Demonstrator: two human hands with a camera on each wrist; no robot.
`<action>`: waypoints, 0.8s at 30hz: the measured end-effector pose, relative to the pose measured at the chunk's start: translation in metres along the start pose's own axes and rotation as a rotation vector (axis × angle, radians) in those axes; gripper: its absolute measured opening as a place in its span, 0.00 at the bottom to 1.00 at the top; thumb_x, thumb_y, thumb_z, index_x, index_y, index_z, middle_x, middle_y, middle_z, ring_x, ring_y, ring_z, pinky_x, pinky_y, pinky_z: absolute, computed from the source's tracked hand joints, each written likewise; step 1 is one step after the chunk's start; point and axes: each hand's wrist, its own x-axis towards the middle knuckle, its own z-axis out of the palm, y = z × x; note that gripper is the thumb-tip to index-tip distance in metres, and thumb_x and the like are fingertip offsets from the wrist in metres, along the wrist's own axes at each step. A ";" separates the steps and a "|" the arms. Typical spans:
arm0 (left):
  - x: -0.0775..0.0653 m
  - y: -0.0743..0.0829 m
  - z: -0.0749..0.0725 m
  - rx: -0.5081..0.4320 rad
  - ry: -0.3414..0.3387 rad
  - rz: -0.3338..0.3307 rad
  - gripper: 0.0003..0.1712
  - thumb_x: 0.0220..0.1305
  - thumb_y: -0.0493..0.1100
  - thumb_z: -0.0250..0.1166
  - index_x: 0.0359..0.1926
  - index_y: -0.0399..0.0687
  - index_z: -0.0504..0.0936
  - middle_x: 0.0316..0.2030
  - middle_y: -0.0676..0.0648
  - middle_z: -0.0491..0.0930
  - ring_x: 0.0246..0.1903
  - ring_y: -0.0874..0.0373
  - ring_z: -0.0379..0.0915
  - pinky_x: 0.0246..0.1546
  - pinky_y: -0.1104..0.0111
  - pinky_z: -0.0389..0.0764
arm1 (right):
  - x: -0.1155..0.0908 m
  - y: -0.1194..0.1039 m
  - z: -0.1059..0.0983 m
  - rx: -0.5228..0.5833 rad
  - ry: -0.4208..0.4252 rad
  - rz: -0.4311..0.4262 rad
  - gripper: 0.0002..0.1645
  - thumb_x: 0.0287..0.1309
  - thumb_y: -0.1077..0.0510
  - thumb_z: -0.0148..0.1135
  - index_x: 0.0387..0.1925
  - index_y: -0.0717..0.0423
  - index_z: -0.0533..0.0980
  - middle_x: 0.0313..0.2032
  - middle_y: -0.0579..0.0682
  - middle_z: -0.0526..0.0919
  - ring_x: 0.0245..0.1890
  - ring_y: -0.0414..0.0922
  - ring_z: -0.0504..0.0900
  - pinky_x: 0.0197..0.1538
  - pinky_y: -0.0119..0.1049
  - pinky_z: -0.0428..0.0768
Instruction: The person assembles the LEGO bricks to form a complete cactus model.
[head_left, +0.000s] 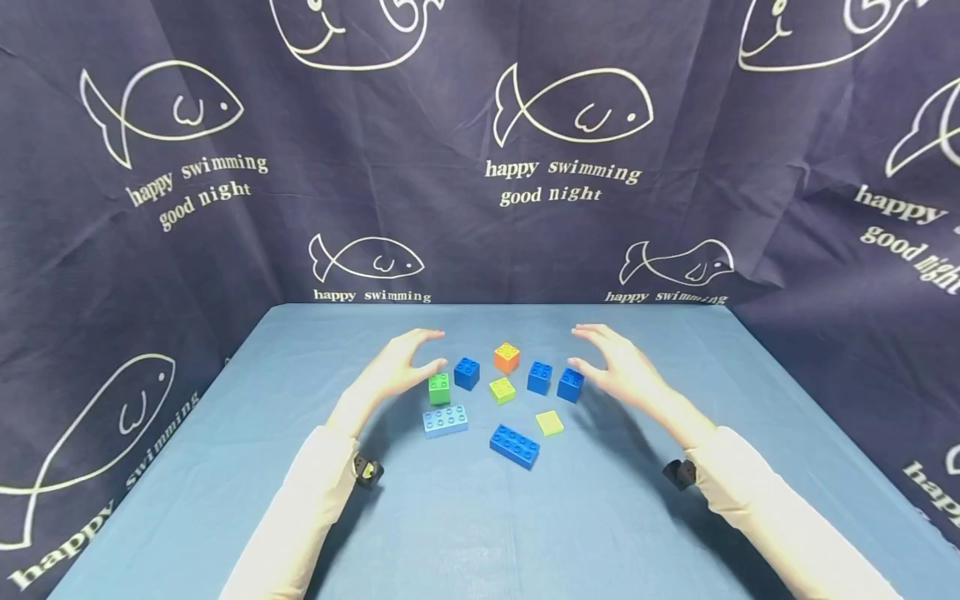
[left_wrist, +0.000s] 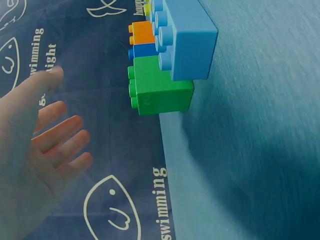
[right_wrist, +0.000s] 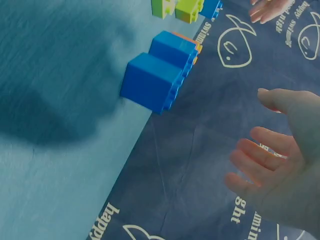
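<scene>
Fingers [left_wrist: 62, 132] of the left hand [head_left: 393, 367] and right hand [head_left: 626, 372] curve loosely, thumbs apart, holding nothing, near the green brick [head_left: 438, 389] and rightmost blue brick [head_left: 570, 386], both toward the far edge of the table [head_left: 450, 533], judged light, stiff and smooth, best gripped by opposite flat sides.

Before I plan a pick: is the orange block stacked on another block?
No, the head view shows the orange block sitting directly on the blue tabletop.
</scene>
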 end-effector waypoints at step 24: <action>0.019 -0.009 0.022 -0.274 -0.034 -0.073 0.22 0.59 0.39 0.65 0.54 0.35 0.74 0.52 0.35 0.77 0.52 0.44 0.75 0.56 0.56 0.73 | -0.007 -0.025 0.027 0.136 -0.047 -0.098 0.22 0.54 0.57 0.65 0.50 0.63 0.76 0.46 0.58 0.81 0.49 0.52 0.79 0.54 0.49 0.76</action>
